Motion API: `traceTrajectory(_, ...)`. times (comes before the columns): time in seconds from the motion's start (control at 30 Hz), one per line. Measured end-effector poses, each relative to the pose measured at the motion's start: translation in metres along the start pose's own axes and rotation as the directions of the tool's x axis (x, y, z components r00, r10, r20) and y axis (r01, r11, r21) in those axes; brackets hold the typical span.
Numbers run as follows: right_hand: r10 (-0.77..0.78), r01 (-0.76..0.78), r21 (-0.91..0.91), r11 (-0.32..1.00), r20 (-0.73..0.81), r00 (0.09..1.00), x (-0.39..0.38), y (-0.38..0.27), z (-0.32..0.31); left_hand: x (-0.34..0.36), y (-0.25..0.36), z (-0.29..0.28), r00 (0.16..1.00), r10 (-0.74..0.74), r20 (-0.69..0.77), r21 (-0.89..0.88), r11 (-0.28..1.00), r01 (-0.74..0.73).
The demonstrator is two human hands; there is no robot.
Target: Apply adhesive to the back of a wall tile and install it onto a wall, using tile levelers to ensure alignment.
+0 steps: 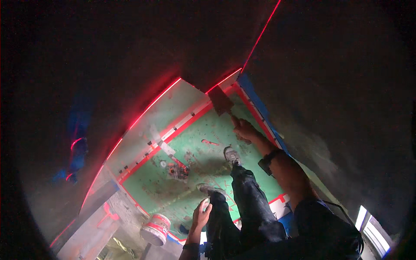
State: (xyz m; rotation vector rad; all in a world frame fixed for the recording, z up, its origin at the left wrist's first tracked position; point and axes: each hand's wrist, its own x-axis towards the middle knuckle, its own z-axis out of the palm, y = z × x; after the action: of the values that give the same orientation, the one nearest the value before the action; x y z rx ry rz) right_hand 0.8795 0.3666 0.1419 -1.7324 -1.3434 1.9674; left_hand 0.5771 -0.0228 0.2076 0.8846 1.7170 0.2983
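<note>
My right hand (pixel 245 130) grips the handle of a broad flat trowel (pixel 220 100), whose blade is angled up at the corner where low pale wall panels (pixel 161 110) meet, beside a bright red laser line. My left hand (pixel 201 214) hangs low near my left leg, fingers apart and loosely curved, with nothing visible in it. Small dark clips (pixel 174 128) dot a pale strip along the panels' foot. Both of my shoes (pixel 232 154) stand on a green floor covering (pixel 201 167) edged with red tape.
A white-and-red bucket (pixel 155 229) stands at lower left. A small red tool (pixel 210 142) and a cluttered clear bag (pixel 177 172) lie on the floor. Dark walls surround the area, with blue tape (pixel 255 99) along the right base and a bright opening (pixel 372 229) at lower right.
</note>
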Motion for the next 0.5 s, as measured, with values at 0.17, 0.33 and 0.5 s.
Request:
traceTrajectory(0.17,0.028,-0.028,-0.055,0.998,-0.001,1.0,0.007,0.0,0.002,0.008,0.011,0.007,1.0,-0.026,0.013,-0.084,0.996,0.027)
traceTrajectory(0.33,0.044,-0.045,0.056,0.997,0.022,0.999,0.013,-0.005,0.007,0.018,0.048,0.013,0.999,-0.001,0.038,-0.049,0.999,0.002)
traceTrajectory(0.5,0.035,-0.038,0.021,0.999,0.096,0.995,-0.007,-0.021,-0.012,0.02,0.069,0.008,0.999,0.018,0.049,-0.026,1.0,-0.017)
